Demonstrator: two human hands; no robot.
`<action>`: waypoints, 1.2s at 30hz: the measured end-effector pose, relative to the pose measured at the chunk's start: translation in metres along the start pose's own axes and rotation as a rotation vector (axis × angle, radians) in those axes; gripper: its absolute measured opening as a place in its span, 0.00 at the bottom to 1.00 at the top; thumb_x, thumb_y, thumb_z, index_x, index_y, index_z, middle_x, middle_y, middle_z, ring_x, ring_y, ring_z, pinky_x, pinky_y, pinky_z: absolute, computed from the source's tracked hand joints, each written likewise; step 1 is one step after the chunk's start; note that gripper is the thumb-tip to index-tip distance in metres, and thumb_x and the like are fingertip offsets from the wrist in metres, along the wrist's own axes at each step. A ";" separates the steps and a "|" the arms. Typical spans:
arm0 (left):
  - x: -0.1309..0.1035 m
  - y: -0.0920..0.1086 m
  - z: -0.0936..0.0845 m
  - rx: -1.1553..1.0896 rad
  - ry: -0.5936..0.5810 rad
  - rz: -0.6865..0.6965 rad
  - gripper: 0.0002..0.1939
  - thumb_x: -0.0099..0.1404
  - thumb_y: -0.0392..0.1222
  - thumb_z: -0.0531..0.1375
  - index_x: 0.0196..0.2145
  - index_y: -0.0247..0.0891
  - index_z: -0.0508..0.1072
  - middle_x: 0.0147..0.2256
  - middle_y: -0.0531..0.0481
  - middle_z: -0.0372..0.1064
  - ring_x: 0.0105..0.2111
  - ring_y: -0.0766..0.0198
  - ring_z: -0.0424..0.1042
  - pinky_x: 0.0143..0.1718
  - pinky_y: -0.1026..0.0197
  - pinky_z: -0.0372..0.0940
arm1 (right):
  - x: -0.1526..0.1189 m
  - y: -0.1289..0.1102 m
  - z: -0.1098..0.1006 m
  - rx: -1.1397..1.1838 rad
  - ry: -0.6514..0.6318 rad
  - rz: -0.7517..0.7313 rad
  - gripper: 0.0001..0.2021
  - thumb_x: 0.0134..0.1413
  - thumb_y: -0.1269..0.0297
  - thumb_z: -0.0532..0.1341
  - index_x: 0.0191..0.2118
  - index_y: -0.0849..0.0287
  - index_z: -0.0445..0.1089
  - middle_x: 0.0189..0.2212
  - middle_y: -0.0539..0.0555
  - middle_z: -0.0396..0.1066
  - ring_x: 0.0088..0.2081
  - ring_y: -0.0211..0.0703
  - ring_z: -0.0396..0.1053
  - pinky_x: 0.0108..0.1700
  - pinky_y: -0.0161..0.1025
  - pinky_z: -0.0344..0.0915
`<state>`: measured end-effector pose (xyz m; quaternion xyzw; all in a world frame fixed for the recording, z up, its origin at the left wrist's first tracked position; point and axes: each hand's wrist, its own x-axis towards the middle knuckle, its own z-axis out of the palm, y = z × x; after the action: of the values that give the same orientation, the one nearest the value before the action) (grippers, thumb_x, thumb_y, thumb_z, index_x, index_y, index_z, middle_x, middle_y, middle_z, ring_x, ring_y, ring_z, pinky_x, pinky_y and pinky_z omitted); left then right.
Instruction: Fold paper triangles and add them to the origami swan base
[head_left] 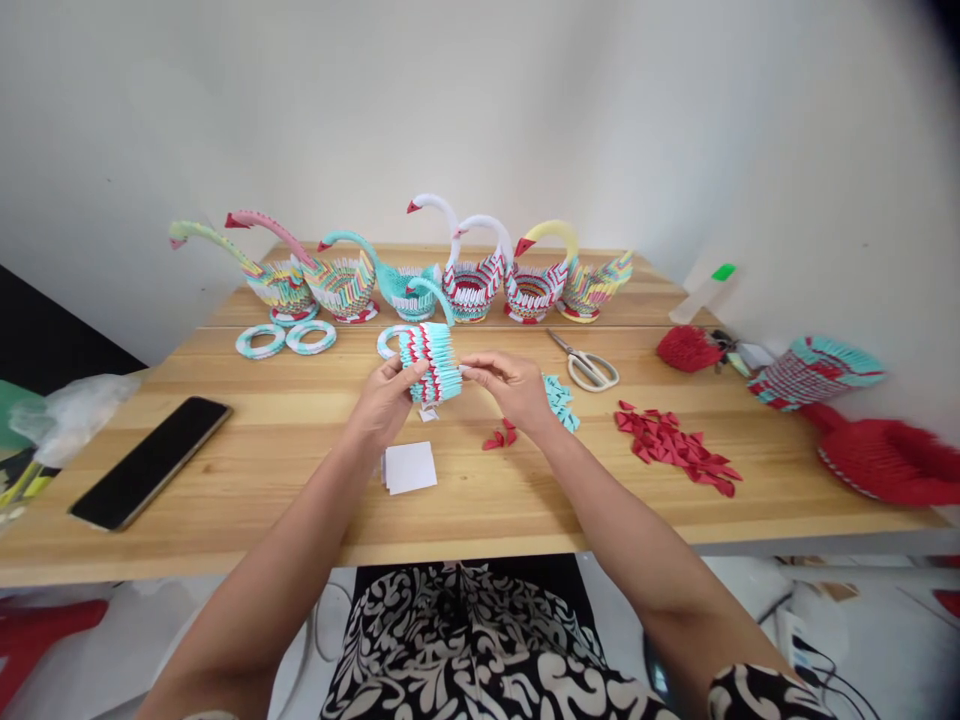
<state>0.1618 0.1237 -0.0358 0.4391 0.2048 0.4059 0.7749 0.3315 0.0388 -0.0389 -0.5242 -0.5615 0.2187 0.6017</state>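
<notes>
**Mia:** What is the person doing right now?

**Ben:** The person is building a paper bird body [431, 362] out of lots of little folded pieces. It is being held up just above the table [247, 470], near the middle, in front of the row of 6 finished swans [420, 270].

**Mia:** Which hand is holding it?

**Ben:** The left hand [386, 398] is wrapping its fingers around the left side of the paper bird body and gripping it. The right hand [514, 385] is touching the right side with its fingertips. It looks pinched, maybe on 1 small piece, but I cannot tell for sure.

**Mia:** So which step is this?

**Ben:** I am thinking it is the step of adding pieces to the top row. The body is looking about half as tall as the finished ones.

**Mia:** What does the next move need?

**Ben:** It probably needs a new piece. Some blue pieces [561, 398] are lying just beside the right hand, and a few red pieces [501, 436] are sitting near the wrist. A bigger red pile [675, 445] is lying farther to the right.

**Mia:** What else is lying around?

**Ben:** Scissors [589, 368] are lying behind the blue pieces. White paper squares [409, 467] are sitting under the hands. A phone [150, 460] is lying far off on the left, and 2 rings [286, 339] are waiting by the swans.
</notes>
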 end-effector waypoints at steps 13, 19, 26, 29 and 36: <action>-0.003 0.004 0.004 0.020 0.012 -0.004 0.21 0.47 0.45 0.75 0.37 0.33 0.78 0.37 0.45 0.78 0.38 0.56 0.76 0.45 0.55 0.69 | 0.004 0.000 0.000 0.263 -0.039 0.270 0.16 0.45 0.50 0.70 0.33 0.58 0.78 0.29 0.51 0.76 0.31 0.38 0.72 0.39 0.38 0.70; -0.005 0.006 0.007 0.042 0.005 0.006 0.22 0.47 0.46 0.75 0.37 0.34 0.78 0.37 0.46 0.78 0.38 0.56 0.76 0.45 0.55 0.69 | 0.004 0.008 0.002 0.371 -0.023 0.311 0.18 0.41 0.49 0.73 0.32 0.58 0.77 0.28 0.50 0.76 0.29 0.36 0.72 0.39 0.36 0.70; -0.008 0.009 0.011 0.062 -0.018 0.022 0.22 0.47 0.47 0.75 0.37 0.35 0.77 0.36 0.46 0.78 0.36 0.54 0.77 0.39 0.56 0.69 | 0.004 0.016 -0.001 0.395 -0.043 0.277 0.16 0.41 0.52 0.73 0.31 0.59 0.76 0.26 0.49 0.75 0.27 0.34 0.70 0.36 0.33 0.68; -0.009 0.009 0.011 0.067 -0.021 0.027 0.21 0.47 0.47 0.74 0.37 0.34 0.77 0.36 0.45 0.78 0.36 0.54 0.76 0.39 0.57 0.68 | 0.003 0.015 -0.001 0.374 -0.050 0.260 0.15 0.43 0.53 0.73 0.30 0.59 0.76 0.25 0.49 0.75 0.27 0.34 0.70 0.36 0.33 0.67; -0.008 0.007 0.009 0.107 -0.026 0.064 0.20 0.48 0.46 0.74 0.37 0.36 0.78 0.35 0.47 0.78 0.36 0.57 0.75 0.40 0.58 0.67 | 0.003 0.015 0.001 0.334 0.001 0.248 0.16 0.42 0.51 0.73 0.30 0.59 0.76 0.25 0.49 0.74 0.27 0.36 0.70 0.36 0.35 0.68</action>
<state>0.1597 0.1147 -0.0250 0.4913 0.2020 0.4134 0.7395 0.3365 0.0468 -0.0506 -0.4825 -0.4483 0.3808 0.6490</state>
